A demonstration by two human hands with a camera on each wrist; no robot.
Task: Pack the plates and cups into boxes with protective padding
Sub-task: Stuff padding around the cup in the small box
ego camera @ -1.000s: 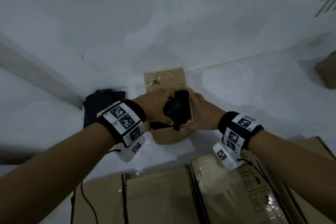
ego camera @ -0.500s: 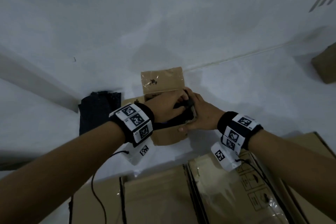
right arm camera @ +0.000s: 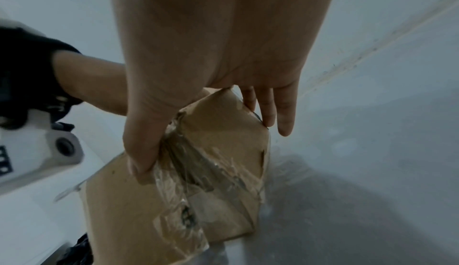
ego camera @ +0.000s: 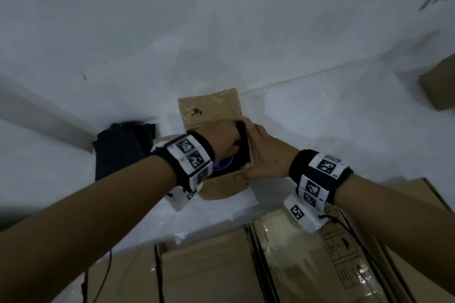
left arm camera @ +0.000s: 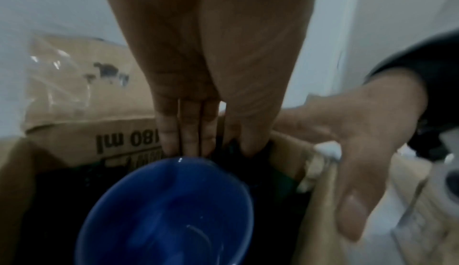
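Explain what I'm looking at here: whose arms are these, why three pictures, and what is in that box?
No robot: a person wearing cameras. One picture is from the head, looking down; the other two are from each wrist, looking along the fingers. The black bands with square patterns are wrist straps. On the pale surface sits a small open cardboard box. The left hand reaches inside, fingers straight, pushing dark padding down beside a blue dish. The right hand holds the box's side wall steady. More dark padding lies to the left; flattened cartons lie nearest the person.
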